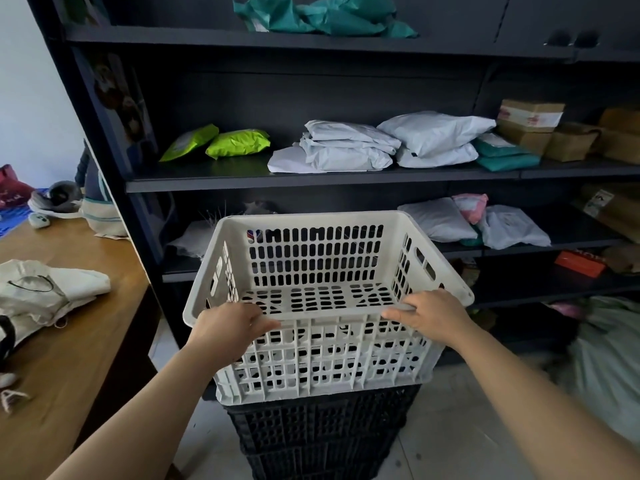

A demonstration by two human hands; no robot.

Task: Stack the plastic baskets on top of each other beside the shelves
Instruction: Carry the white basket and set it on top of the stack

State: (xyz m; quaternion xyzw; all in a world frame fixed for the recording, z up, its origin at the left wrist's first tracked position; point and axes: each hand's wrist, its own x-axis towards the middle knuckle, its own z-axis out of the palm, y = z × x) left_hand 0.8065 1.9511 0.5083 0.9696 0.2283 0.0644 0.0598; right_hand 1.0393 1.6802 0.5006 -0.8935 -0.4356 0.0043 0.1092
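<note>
head view showed us our two bare arms reaching out in front of us. our left hand (pixel 230 327) was wrapped over the near rim of the white basket (pixel 322 271), close to its left corner. our right hand (pixel 429 315) was wrapped over the same rim, close to its right corner. we think we held it at both ends like that so it would stay level and not tip.

the white basket was empty and sat upright on top of the black baskets (pixel 318 434). we could not tell if its weight was all the way down on them or if we were partly holding it up. it looked lined up with the pile below, maybe a bit turned. the black pile stood on the pale floor (pixel 450 427), so the stack was already growing.

on our left was a wooden table (pixel 69 341) with a cloth bag (pixel 45 289) lying on it. the stack stood in the gap just beside that table.

past the baskets stood the dark shelves (pixel 311 178), very near the stack. that was the spot the task asked for. on the shelves lay white parcels (pixel 381 143), green packets (pixel 221 143) and brown boxes (pixel 533 129), well above the baskets and not touching them.

we guessed the next thing would be to check the white basket sat snug, then let go.
</note>
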